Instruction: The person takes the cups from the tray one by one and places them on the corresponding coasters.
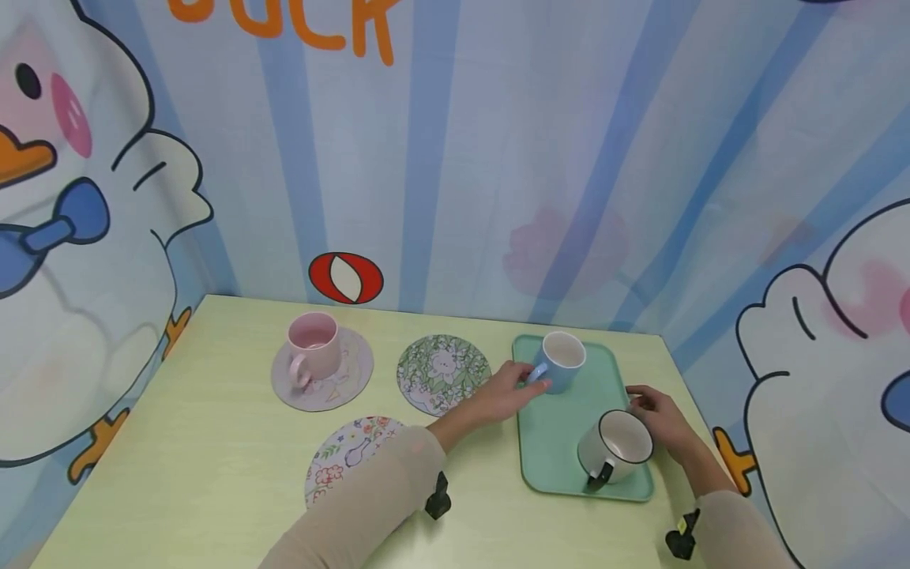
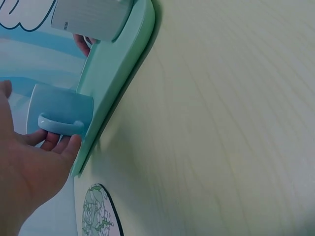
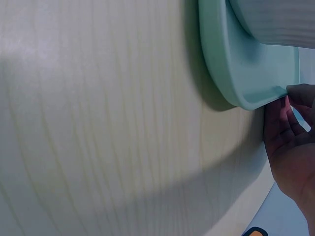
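Observation:
A light blue mug (image 1: pixel 560 365) stands upright at the far end of a green tray (image 1: pixel 558 431). Beside its handle is my left hand (image 1: pixel 506 393); in the left wrist view the fingertips meet the handle (image 2: pixel 60 125) while the thumb stays apart from it. A white mug (image 1: pixel 604 450) with a black rim and black handle stands at the tray's near right corner. My right hand (image 1: pixel 659 419) pinches the tray's right rim, thumb on the edge (image 3: pixel 285 93) and fingers below. Part of the right hand is hidden behind the white mug in the left wrist view.
Left of the tray lies a green floral round coaster (image 1: pixel 442 373). A pink mug (image 1: pixel 315 348) stands on a lilac coaster (image 1: pixel 355 371) farther left. Under the left forearm is another patterned coaster (image 1: pixel 341 454), partly covered. A printed curtain (image 1: pixel 469 174) hangs behind the table.

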Demonstrator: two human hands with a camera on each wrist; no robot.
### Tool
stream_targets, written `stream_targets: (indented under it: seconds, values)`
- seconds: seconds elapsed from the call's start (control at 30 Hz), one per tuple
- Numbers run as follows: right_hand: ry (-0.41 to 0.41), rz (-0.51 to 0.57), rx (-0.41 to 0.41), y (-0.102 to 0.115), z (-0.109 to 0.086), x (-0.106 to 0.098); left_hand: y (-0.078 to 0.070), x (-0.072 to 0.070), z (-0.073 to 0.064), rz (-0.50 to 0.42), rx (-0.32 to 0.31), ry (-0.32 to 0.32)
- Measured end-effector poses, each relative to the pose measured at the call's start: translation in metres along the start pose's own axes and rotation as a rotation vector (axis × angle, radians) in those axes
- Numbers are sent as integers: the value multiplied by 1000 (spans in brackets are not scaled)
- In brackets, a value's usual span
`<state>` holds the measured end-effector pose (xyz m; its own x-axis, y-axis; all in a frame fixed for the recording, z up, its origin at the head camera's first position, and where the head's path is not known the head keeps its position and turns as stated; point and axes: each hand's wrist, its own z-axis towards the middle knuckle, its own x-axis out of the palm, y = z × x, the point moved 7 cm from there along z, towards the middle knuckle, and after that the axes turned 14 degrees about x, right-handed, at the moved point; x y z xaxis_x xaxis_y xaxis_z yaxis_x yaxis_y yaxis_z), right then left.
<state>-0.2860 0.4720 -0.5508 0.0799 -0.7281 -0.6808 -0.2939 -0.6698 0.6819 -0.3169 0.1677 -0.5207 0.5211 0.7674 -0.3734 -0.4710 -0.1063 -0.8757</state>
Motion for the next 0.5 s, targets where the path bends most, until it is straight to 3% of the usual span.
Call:
stream_targets:
  seconds: [0.17,0.5]
  values:
    - [2,2,15,-2,1,-1,-3,6,3,-28,68,5]
    - [-1,9,3,-3,3,0,-2,11,-2,78,63,-9]
